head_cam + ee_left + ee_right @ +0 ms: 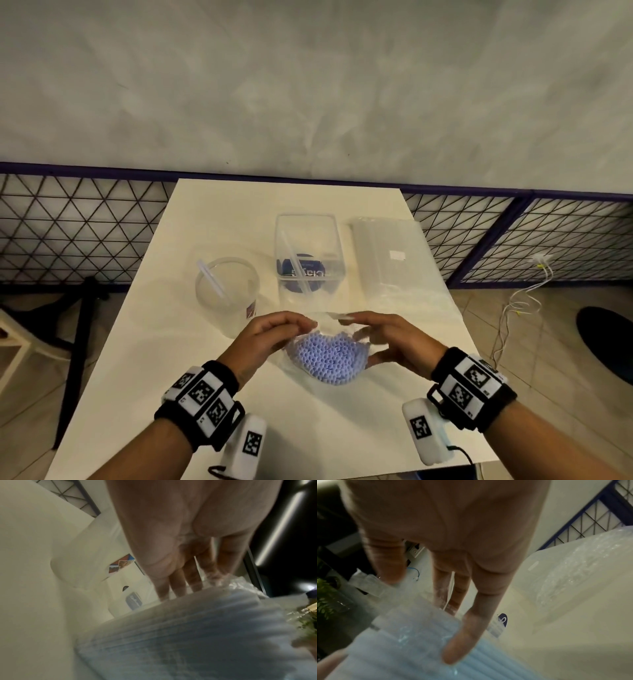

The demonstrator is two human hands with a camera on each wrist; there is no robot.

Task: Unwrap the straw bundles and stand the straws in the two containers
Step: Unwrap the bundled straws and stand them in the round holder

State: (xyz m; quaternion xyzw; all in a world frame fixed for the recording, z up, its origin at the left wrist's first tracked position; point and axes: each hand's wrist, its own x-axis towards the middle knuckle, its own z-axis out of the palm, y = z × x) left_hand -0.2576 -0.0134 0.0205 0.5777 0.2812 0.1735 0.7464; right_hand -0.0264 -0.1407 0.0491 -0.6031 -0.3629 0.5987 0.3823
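Seen from the head camera, a person's left hand point(274, 334) and right hand point(383, 339) pinch the clear wrapper point(327, 317) of a pale-blue straw bundle point(327, 359) held end-on just above the white table point(212, 394), fingers curled on the film at the bundle's far end. Behind stand the two containers, a round clear tub point(227, 291) and a square clear tub point(310, 253), each already holding one straw; a second wrapped bundle point(383, 253) lies at right. The square tub's blue label shows upside-down lettering too blurred to read. In the left wrist view, fingers point(178, 582) reach over the wrapped straws, and the round tub's sticker point(121, 564) shows colours but no legible words. In the right wrist view, the thumb point(462, 637) presses the film against the straws. The job likely goes best if the film is pulled apart at its loose end while the bundle stays level, so the straws do not spill.
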